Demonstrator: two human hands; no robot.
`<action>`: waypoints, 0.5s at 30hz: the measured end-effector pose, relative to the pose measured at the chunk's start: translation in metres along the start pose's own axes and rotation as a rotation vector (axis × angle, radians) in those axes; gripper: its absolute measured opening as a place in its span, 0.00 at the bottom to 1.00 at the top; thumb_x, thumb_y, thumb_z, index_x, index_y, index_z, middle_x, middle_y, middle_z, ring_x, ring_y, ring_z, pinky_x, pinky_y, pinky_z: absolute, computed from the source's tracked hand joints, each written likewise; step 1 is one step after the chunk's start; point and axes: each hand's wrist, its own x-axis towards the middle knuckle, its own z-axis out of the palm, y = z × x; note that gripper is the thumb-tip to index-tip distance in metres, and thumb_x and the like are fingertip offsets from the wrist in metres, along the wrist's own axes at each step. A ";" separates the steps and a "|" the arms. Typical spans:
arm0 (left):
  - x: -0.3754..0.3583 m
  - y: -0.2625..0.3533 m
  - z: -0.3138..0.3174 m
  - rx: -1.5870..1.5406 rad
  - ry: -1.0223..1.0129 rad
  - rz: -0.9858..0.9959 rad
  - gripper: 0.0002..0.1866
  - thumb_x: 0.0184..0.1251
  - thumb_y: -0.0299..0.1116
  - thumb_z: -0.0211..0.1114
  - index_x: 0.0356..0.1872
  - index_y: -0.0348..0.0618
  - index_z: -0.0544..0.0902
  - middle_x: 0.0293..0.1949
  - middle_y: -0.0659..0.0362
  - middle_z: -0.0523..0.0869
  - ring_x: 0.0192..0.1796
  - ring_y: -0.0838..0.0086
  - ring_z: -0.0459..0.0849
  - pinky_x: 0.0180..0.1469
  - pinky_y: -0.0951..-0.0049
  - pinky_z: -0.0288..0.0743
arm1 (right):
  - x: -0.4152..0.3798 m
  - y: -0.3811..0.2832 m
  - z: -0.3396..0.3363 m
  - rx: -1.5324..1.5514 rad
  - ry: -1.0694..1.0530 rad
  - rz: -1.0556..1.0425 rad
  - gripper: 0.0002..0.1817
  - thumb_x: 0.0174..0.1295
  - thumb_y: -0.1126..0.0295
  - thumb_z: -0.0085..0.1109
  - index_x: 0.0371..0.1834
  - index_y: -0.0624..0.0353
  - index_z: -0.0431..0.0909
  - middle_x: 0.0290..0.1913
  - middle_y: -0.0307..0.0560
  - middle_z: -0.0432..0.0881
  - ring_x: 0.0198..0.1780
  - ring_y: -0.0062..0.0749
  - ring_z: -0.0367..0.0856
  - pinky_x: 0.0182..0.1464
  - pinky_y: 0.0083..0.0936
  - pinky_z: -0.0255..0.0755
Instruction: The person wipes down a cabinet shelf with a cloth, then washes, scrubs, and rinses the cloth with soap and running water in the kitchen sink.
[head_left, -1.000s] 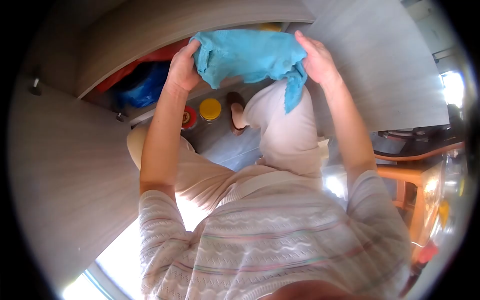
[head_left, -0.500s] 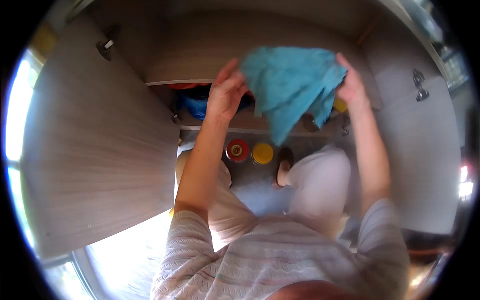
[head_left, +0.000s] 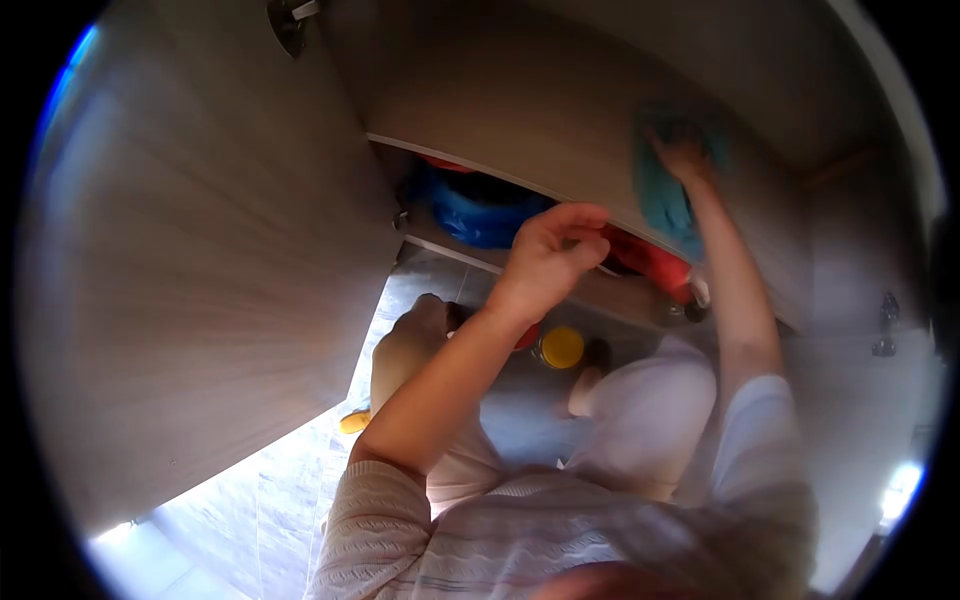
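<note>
My right hand (head_left: 684, 158) reaches into the cabinet and presses a teal cloth (head_left: 668, 205) against the wooden shelf (head_left: 540, 95). The cloth is partly bunched under the fingers and hangs toward the shelf's front edge; motion blurs it. My left hand (head_left: 553, 258) hovers in front of that edge with nothing in it. Its fingers are loosely bent, with a gap between thumb and fingertips.
Below the shelf lie a blue plastic bag (head_left: 475, 212) and a red item (head_left: 650, 262). A jar with a yellow lid (head_left: 562, 347) stands on the floor by my feet, beside a partly hidden red lid (head_left: 526, 338). Cabinet doors (head_left: 190, 270) stand open on both sides.
The cloth went from being stretched between both hands to lying on the shelf under my right hand. My left hand let go and moved lower and rightward. The view has turned.
</note>
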 end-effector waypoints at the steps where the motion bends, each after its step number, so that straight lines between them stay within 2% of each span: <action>1: 0.002 0.002 -0.003 0.007 0.005 0.028 0.15 0.55 0.25 0.59 0.45 0.38 0.76 0.41 0.60 0.80 0.41 0.80 0.76 0.43 0.81 0.68 | 0.008 -0.037 -0.003 0.007 0.021 -0.023 0.44 0.52 0.33 0.37 0.66 0.53 0.52 0.69 0.51 0.47 0.70 0.45 0.42 0.64 0.51 0.40; 2: 0.004 0.005 -0.006 0.009 0.040 0.041 0.14 0.55 0.24 0.59 0.44 0.38 0.77 0.40 0.60 0.80 0.41 0.80 0.76 0.42 0.81 0.69 | 0.004 -0.076 -0.019 0.047 -0.041 -0.168 0.44 0.53 0.34 0.37 0.66 0.55 0.53 0.68 0.51 0.49 0.70 0.45 0.43 0.64 0.51 0.39; 3: 0.006 0.008 -0.008 0.012 0.076 0.052 0.13 0.55 0.24 0.58 0.43 0.38 0.77 0.40 0.60 0.81 0.41 0.79 0.77 0.42 0.81 0.69 | -0.004 -0.116 -0.014 0.085 0.014 -0.238 0.43 0.54 0.36 0.37 0.65 0.57 0.54 0.68 0.52 0.51 0.69 0.44 0.44 0.64 0.52 0.39; 4: 0.006 0.011 -0.010 0.016 0.108 0.062 0.12 0.55 0.23 0.58 0.42 0.38 0.77 0.39 0.60 0.81 0.40 0.79 0.77 0.41 0.81 0.69 | -0.007 -0.153 -0.017 0.042 -0.037 -0.388 0.42 0.55 0.36 0.36 0.66 0.57 0.52 0.68 0.51 0.50 0.70 0.44 0.43 0.65 0.53 0.35; 6: 0.010 0.016 -0.012 -0.100 0.196 0.098 0.11 0.55 0.23 0.58 0.40 0.38 0.78 0.38 0.60 0.82 0.39 0.79 0.78 0.40 0.80 0.70 | -0.025 -0.219 0.001 0.061 0.049 -0.520 0.41 0.57 0.38 0.35 0.65 0.57 0.53 0.68 0.48 0.51 0.70 0.42 0.42 0.64 0.56 0.36; 8: 0.014 0.021 -0.016 -0.175 0.278 0.109 0.09 0.54 0.23 0.57 0.38 0.39 0.79 0.37 0.59 0.82 0.39 0.77 0.80 0.38 0.79 0.71 | -0.056 -0.250 -0.001 0.037 0.038 -0.666 0.39 0.58 0.40 0.35 0.66 0.57 0.52 0.68 0.47 0.50 0.70 0.40 0.41 0.64 0.57 0.35; 11: 0.018 0.020 -0.021 -0.201 0.291 0.112 0.09 0.54 0.22 0.57 0.38 0.39 0.79 0.36 0.58 0.82 0.39 0.77 0.80 0.38 0.78 0.72 | -0.085 -0.223 0.005 0.033 0.035 -0.841 0.36 0.60 0.44 0.36 0.66 0.56 0.52 0.69 0.46 0.48 0.71 0.38 0.40 0.64 0.57 0.34; 15: 0.018 0.016 -0.019 -0.164 0.257 0.100 0.10 0.55 0.24 0.56 0.39 0.39 0.79 0.37 0.58 0.82 0.39 0.75 0.80 0.38 0.77 0.72 | -0.112 -0.120 0.014 0.029 0.179 -0.908 0.33 0.60 0.49 0.40 0.65 0.55 0.54 0.69 0.45 0.50 0.70 0.36 0.42 0.64 0.57 0.33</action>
